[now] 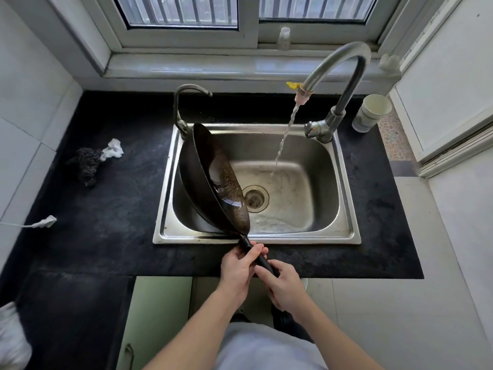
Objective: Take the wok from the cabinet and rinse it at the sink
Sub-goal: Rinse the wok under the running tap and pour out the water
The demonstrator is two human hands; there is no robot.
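Note:
A dark, rust-speckled wok stands tipped on its side in the left half of the steel sink, its open face turned right, a little water pooled low inside. Its black handle sticks out over the sink's front rim. My left hand grips the handle near the wok and my right hand grips its end. Water runs from the tall faucet into the basin right of the wok, not onto it.
A smaller tap stands at the sink's back left, close to the wok's rim. On the black counter lie a steel scourer with a white rag at left and a paper cup at right. A green cabinet door is below.

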